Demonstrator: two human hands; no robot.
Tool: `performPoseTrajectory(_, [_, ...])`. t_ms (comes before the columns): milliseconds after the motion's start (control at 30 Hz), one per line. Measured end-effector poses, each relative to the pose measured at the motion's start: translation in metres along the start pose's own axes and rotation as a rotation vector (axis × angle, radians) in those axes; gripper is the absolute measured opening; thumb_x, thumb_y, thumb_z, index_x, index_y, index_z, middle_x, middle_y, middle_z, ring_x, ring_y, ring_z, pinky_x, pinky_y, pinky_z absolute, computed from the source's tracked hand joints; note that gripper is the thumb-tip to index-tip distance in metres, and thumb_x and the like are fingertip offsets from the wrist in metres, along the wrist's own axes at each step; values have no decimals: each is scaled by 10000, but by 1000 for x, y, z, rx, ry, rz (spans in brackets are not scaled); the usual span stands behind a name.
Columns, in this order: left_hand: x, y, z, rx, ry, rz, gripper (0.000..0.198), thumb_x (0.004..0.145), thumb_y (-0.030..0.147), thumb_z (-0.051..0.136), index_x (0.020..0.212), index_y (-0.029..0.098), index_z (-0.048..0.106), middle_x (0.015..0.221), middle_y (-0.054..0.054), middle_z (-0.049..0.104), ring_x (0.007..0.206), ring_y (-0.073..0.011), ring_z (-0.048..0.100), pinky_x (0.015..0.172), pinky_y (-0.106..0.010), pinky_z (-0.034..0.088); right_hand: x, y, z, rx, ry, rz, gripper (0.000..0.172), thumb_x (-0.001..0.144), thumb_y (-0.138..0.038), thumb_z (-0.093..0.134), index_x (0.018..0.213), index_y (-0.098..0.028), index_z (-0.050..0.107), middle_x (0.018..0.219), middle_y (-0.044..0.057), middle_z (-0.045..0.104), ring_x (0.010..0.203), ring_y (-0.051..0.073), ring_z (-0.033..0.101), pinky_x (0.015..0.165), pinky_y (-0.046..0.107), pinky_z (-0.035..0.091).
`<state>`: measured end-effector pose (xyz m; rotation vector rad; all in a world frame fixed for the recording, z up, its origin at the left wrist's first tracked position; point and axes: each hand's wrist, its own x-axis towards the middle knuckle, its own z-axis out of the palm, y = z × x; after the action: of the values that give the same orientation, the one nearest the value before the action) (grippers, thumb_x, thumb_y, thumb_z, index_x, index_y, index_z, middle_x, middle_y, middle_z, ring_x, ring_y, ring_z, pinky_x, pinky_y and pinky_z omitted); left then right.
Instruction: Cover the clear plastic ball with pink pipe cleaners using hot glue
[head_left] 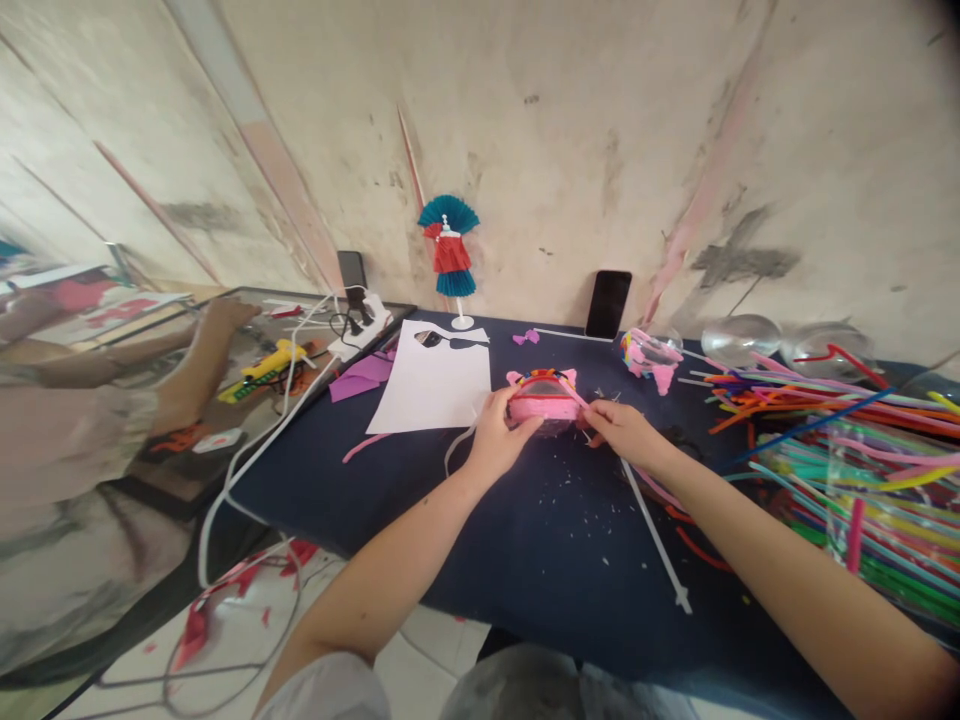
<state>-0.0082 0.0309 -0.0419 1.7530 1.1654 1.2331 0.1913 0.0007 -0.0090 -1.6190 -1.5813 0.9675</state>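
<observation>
Head cam: L hand (pixel 506 435) grasps the L end of the pink fuzzy piece (pixel 544 407), fingers round its side, thumb along the near edge. R hand (pixel 619 432) pinches a thin pink strip (pixel 576 394) at the piece's R end. The piece sits btwn both hands, w/ two ear-like points and a multicolored band on top.

Close in: white crumbs (pixel 577 510) scattered just this side of the hands; white stick (pixel 656 530) runs from under R hand toward the body; red stems (pixel 701 545) lie by R forearm, partly hidden by it. Pale strip (pixel 454 450) curls beside L wrist.

L of L hand: white sheet (pixel 435 390) w/ a dark item (pixel 429 339) on its far end (can't tell what), then purple paper (pixel 360 380) and a white cable (pixel 259 450). Farther L, a co-worker's arm (pixel 199 370) nr a yellow tool (pixel 277 358).

Beyond the hands: purple scrap (pixel 526 338), paper-dressed figure (pixel 454 262), phone (pixel 609 303) leaning on wall.

Beyond and R of R hand: second pink piece (pixel 651 358), clear domes (pixel 742 340); big multicolored stem pile (pixel 892 500) crowds R forearm's outer side.
</observation>
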Motion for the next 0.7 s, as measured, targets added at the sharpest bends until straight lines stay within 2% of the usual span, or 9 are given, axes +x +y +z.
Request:
performPoseTrajectory(67, [1,-3,-1,-4,12,7,516,714,276,693,1189,190,509,1208,-116,505,1091,-238,524,826,-361,512,-3,-3,-4,-30,-2,10,176,828,-268,488,720,-186,601,776,13,691,492,95,606,521,213,471])
performPoseTrajectory(167, [2,-6,-3,65,22,124,480,736,255,687,1191,242,537,1301,-99,472,1201,-249,460,957,-415,440,-10,-9,-20,-141,11,4,217,850,-305,440,769,-191,606,700,6,675,432,94,554,477,223,431])
performPoseTrajectory(267, [2,-6,-4,130,7,280,368,777,277,660,1138,280,594,1303,-67,493,1232,-230,432,1050,-439,347,-24,-18,-48,-432,85,-144,292,872,-358,401,727,-204,601,634,4,648,493,118,556,515,235,400])
performPoseTrajectory(400, [0,-4,-5,151,-7,369,322,814,337,614,1128,264,607,1252,-81,526,1182,-217,469,1032,-432,367,-47,-31,-84,-962,512,-235,266,876,-354,430,880,-198,646,705,70,662,574,168,559,489,258,253])
performPoseTrajectory(467, [0,-4,-5,169,-10,369,337,815,343,612,1140,256,600,1258,-91,520,1187,-223,466,1033,-441,366,-55,-36,-95,-1127,631,-247,285,899,-333,408,870,-177,645,719,101,653,587,170,551,483,270,185])
performPoseTrajectory(567, [-1,-6,-4,196,-8,355,383,788,335,647,1159,265,587,1265,-85,514,1200,-233,458,1046,-461,355,-56,-34,-104,-1239,622,-246,259,899,-218,398,775,-155,617,703,112,630,625,165,560,486,277,155])
performPoseTrajectory(700, [-1,-10,-3,222,14,373,419,765,348,671,1167,274,582,1260,-78,519,1190,-240,474,1037,-471,375,-40,-4,-110,-1402,454,-195,228,854,-104,393,824,-132,617,758,131,659,669,211,600,482,271,217])
